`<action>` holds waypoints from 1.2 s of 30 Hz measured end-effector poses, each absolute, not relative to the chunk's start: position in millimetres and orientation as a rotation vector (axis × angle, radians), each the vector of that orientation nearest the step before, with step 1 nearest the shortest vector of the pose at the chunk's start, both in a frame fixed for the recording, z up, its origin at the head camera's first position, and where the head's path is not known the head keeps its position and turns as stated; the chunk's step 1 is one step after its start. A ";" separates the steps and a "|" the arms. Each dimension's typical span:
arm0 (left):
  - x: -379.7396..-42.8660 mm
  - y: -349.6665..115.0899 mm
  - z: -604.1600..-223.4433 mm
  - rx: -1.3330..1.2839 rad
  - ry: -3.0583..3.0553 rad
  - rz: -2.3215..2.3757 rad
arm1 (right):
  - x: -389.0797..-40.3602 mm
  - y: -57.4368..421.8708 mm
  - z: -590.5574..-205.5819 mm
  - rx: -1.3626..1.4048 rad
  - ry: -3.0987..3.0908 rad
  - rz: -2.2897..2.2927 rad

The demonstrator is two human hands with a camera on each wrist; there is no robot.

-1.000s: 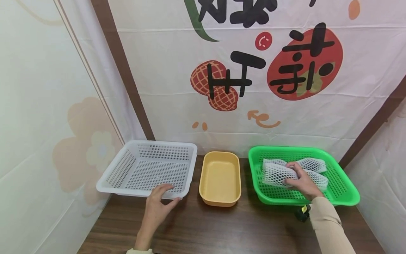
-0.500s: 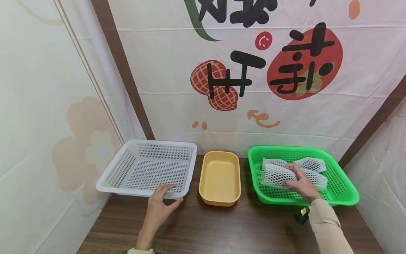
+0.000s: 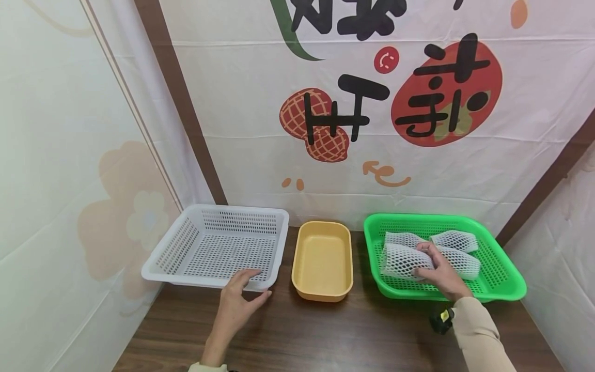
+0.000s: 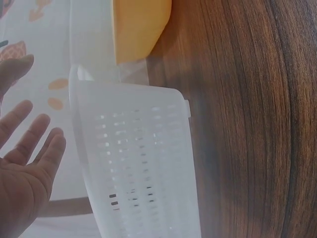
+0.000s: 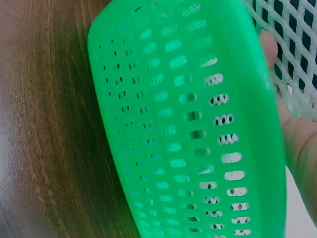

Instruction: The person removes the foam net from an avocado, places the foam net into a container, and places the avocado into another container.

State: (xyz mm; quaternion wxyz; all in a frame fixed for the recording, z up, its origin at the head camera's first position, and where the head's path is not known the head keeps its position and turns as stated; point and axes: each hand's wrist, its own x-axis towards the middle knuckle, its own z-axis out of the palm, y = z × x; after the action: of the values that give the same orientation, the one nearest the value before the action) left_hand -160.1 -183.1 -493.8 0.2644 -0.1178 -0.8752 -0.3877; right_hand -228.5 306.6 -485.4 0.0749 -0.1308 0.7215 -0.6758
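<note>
Nearest, at 7 o'clock in the head view, the left cuff (image 3: 206, 368) is cut off by the lower edge; at 4 o'clock the right sleeve (image 3: 479, 330) runs out of frame above the brown table (image 3: 325, 336). A dark object (image 3: 440, 321) with a yellow mark by the right wrist is hard to make out. The left hand (image 3: 234, 305), at 7 o'clock, holds nothing, thumb and fingers spread wide beside the white basket (image 3: 223, 253) at 8 o'clock. At 4 o'clock the right hand (image 3: 441, 274) grips a white foam net (image 3: 403, 261) within the green basket (image 3: 400, 293), whose wall hides most of that hand in the right wrist view. Whether the mesh at the hand's 3 o'clock belongs to the same piece cannot be told; other nets (image 3: 455, 240) lie behind, partly covered. The yellow tray (image 3: 323, 261) sits at 5 o'clock. Farthest, the printed banner (image 3: 260, 113) has its lettering cropped towards 12 o'clock.
</note>
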 end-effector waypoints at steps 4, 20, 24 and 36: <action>-160.0 -182.3 -493.5 -0.323 -2.373 -1.067 | -227.7 305.7 -483.5 -0.462 2.140 -2.038; -160.6 -180.6 -493.7 -0.407 -2.352 -1.081 | -221.6 294.7 -482.4 -0.612 2.106 -2.049; -160.8 -180.1 -494.2 -0.401 -2.353 -1.095 | -218.9 291.3 -480.5 -0.617 2.146 -2.029; -158.8 -177.3 -492.1 -0.471 -2.333 -1.110 | -211.7 281.5 -479.5 -0.655 2.125 -2.039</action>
State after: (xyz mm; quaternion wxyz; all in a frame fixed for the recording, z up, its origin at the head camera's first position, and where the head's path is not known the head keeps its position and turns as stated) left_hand -158.8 -177.3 -492.1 0.2548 -0.1735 -0.8591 -0.4085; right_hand -211.7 281.5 -479.5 0.0624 -0.2166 0.7031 -0.6744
